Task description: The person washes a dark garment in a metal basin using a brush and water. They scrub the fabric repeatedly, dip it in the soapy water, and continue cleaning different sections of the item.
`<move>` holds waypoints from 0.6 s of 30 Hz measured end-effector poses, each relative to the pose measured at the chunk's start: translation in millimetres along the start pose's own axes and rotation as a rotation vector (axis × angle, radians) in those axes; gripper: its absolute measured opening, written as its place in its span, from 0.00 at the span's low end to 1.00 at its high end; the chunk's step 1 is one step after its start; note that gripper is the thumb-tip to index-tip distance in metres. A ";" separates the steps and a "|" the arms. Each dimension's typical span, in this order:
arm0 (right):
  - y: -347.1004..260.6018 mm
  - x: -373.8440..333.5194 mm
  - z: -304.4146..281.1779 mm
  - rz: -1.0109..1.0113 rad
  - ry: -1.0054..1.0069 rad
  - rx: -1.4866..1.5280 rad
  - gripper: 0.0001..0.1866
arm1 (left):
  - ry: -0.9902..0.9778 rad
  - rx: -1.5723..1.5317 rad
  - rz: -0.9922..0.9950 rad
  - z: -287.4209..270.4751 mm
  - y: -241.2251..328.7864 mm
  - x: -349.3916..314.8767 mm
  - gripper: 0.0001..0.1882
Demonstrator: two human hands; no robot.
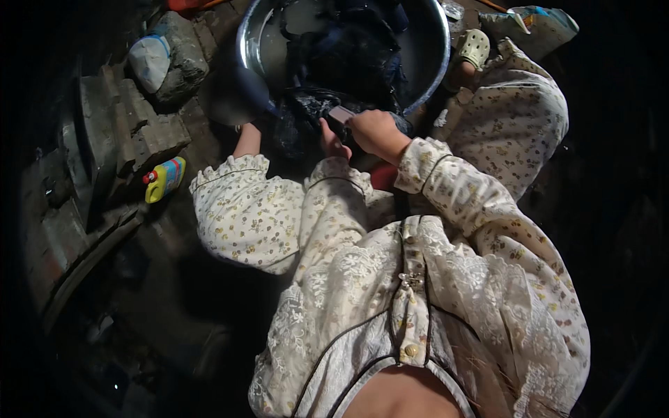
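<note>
Hands first, since they're closest: right hand is curled tight around a small dark brush-like block, pressing it onto the wet dark cloth that hangs over the near rim of the metal basin. Left hand sits just beside it, thumb up against the cloth, though I honestly can't tell if it's actually gripping. Looks like mid-scrub to me; I'd guess the next bit needs the cloth turned for a fresh patch. More dark laundry soaks farther back in the basin. Room's tight: knees crowd both sides, a yellow bottle lies left on the ground by the stacked bricks, and a pale sandal sits by the basin's right rim.
</note>
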State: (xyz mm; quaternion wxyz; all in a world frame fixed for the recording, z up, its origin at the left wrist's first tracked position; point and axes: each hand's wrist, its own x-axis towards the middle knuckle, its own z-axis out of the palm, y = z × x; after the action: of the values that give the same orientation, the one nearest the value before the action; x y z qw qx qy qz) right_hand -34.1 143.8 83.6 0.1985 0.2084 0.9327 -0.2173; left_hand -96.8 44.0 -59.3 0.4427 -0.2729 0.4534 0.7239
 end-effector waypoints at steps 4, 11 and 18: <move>-60.9 -28.4 -106.7 -0.057 0.134 0.135 0.16 | 0.092 0.096 0.103 10.3 -9.5 -10.6 0.34; -120.9 -115.5 -204.2 -0.590 0.114 0.167 0.20 | 0.142 0.244 0.191 -14.2 4.8 -27.2 0.34; -95.3 -72.9 -115.9 -0.449 -0.036 0.156 0.17 | 0.127 0.404 0.674 -7.2 186.0 -141.0 0.33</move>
State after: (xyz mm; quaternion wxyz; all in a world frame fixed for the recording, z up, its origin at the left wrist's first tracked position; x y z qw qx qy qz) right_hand -51.0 100.3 243.8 0.1452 0.0067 0.9323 -0.3311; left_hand -197.3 -54.5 127.0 0.1961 -0.0602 0.6774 0.7065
